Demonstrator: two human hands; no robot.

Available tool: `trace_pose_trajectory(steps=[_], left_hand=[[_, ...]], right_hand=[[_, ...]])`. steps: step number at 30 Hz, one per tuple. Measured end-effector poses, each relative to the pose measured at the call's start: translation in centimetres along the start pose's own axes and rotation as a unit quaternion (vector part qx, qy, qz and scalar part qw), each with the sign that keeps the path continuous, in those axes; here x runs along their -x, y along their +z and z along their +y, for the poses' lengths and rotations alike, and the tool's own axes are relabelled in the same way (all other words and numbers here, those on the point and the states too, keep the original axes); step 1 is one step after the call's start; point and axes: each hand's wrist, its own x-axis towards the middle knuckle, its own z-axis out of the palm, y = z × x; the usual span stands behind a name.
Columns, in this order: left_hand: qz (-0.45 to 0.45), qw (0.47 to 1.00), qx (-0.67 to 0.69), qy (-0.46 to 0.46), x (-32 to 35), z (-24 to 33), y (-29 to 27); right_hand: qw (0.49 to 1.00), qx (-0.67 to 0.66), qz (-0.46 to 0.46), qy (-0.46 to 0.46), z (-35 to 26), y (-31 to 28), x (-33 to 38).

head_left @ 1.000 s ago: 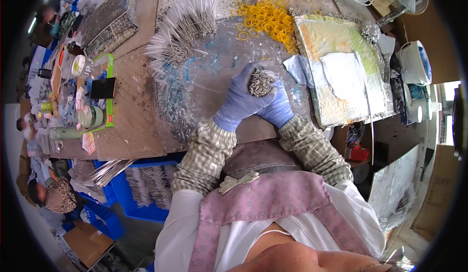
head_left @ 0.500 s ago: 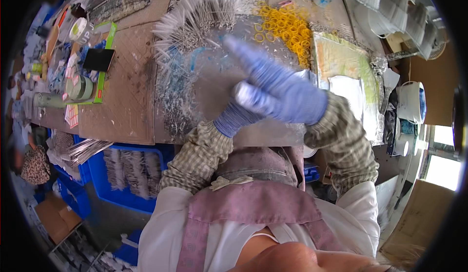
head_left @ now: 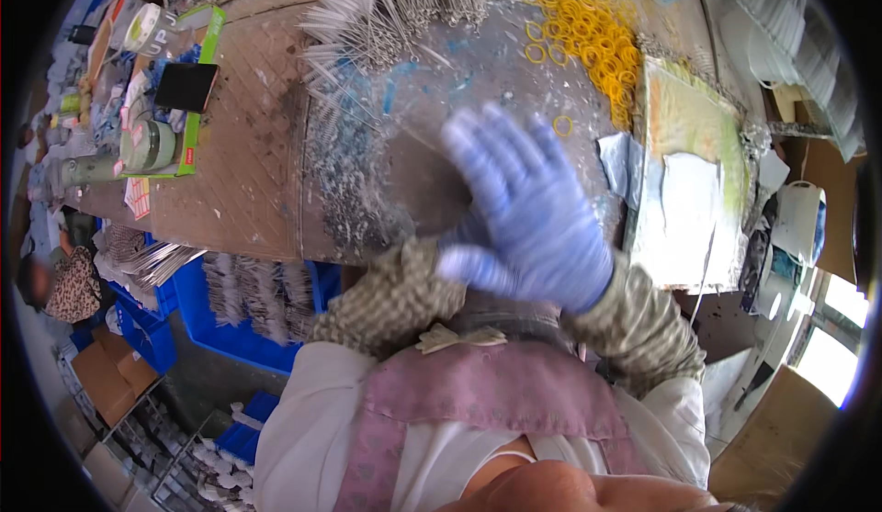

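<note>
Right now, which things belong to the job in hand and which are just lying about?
Likely the job's, spread beyond the right hand:
wire-stemmed brushes
yellow rings

Likely just lying about:
black flat device
white bucket
cardboard box

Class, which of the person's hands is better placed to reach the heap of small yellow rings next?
Probably the blue-gloved right hand: it looks open and nearer the heap of small yellow rings, and mostly hides the blue-gloved left hand.

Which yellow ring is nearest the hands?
The lone yellow ring just beside the right hand's fingers; it lies by itself, while the others are in or bordering the pile farther out.
</note>
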Motion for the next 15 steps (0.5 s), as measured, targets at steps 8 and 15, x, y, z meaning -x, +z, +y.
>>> trace_pose_trajectory(steps=[8, 15], left_hand=[[0.002, 1.0, -0.003, -0.024, -2.0, -2.2, 0.1], [0.016, 1.0, 0.005, 0.01, -6.7, -2.7, 1.2]], right_hand=[[0.993, 0.025, 0.11, 0.041, 3.9, 0.3, -2.5], [0.989, -0.058, 0.121, 0.063, 3.7, 0.4, -3.1]])
